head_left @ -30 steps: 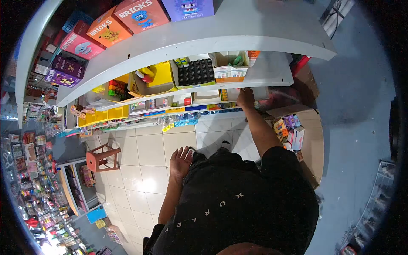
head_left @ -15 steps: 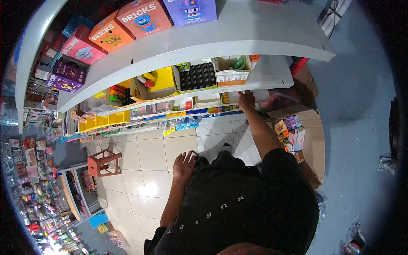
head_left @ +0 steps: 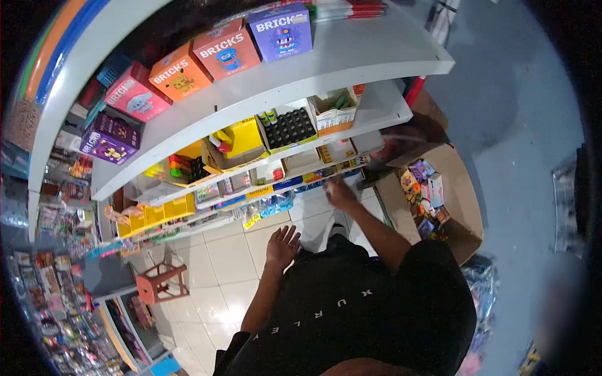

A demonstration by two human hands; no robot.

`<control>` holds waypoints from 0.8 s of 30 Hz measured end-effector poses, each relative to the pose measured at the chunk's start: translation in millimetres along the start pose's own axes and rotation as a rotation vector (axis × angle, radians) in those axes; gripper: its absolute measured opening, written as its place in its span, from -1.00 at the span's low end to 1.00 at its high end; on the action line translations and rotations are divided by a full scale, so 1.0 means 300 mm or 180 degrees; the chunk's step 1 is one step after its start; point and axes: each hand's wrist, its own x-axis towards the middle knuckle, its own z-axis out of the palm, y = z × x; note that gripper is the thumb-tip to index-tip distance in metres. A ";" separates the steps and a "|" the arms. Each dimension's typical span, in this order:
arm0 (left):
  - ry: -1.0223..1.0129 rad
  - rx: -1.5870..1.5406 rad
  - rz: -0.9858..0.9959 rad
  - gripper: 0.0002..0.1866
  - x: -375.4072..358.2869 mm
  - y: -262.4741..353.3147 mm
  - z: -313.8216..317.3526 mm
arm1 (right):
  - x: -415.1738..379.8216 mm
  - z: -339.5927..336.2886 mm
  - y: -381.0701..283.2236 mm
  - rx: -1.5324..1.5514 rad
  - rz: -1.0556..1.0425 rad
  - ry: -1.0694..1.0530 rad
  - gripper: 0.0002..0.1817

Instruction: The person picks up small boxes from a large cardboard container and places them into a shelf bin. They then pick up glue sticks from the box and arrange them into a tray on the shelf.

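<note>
My left hand hangs above the tiled floor with its palm up and its fingers spread, holding nothing. My right hand is in front of the lower shelf, near the small boxes at its right end. It is blurred, and whether it holds anything cannot be made out. Above it, a white box with green items and a black tray with round holes stand on the middle shelf. A yellow box sits left of the tray.
Colourful BRICKS boxes line the upper shelf. An open cardboard box with small packets stands on the right. A reddish stool is on the floor at the left, near hanging packaged goods.
My right hand has moved from the shelf edge down and left, away from the shelf. My left hand has shifted slightly right. The view has turned, and more of the cardboard box's contents shows.
</note>
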 end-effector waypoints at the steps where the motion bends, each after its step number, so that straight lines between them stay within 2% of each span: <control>1: -0.0190 0.0271 0.0050 -0.49 0.021 0.030 -0.022 | -0.075 0.053 -0.034 0.0232 0.0002 -0.0083 -0.76; 2: -0.0374 0.0535 0.0116 -0.50 0.042 0.061 -0.045 | -0.149 0.106 -0.067 0.0463 0.0009 -0.0165 -0.78; 5: -0.0130 0.0553 -0.0131 -0.54 0.010 0.157 0.050 | -0.292 0.062 -0.306 0.0741 0.0249 -0.0921 -0.78; 8: -0.0518 0.0905 -0.0172 -0.55 0.078 0.202 -0.018 | -0.348 -0.036 -0.441 0.0888 0.0482 -0.1571 -0.73; 10: -0.0583 0.1066 -0.0277 -0.55 0.083 0.213 -0.028 | -0.402 0.034 -0.373 0.0657 0.0806 -0.1350 -0.70; 11: -0.0661 0.1136 -0.0435 -0.55 0.099 0.214 -0.049 | -0.413 0.014 -0.376 0.0266 0.0731 -0.1169 -0.77; 12: -0.0736 0.1193 -0.0572 -0.55 0.117 0.213 -0.065 | -0.415 -0.065 -0.450 0.0304 0.0965 -0.0898 -0.77; 13: -0.0588 0.1327 -0.0712 -0.57 0.118 0.207 -0.052 | -0.445 -0.034 -0.409 0.0258 0.0854 -0.0343 -0.74; 14: -0.0606 0.1236 -0.0872 -0.59 0.129 0.198 -0.060 | -0.452 -0.090 -0.457 0.0236 0.0746 -0.0116 -0.79; 16: -0.0784 0.1343 -0.0982 -0.60 0.134 0.172 -0.037 | -0.460 -0.187 -0.559 0.0208 0.1177 -0.0174 -0.82; 19: -0.0947 0.1792 -0.1065 -0.61 0.121 0.134 0.061 | -0.531 -0.210 -0.630 0.0247 0.1381 0.0021 -0.82; 23: -0.1760 0.3613 0.0043 -0.62 -0.001 0.103 0.229 | -0.602 -0.177 -0.664 0.0132 0.1103 -0.0010 -0.78; 24: -0.2008 0.3765 0.0101 -0.63 -0.015 0.094 0.244 | -0.599 -0.185 -0.685 0.0262 0.1182 -0.0139 -0.79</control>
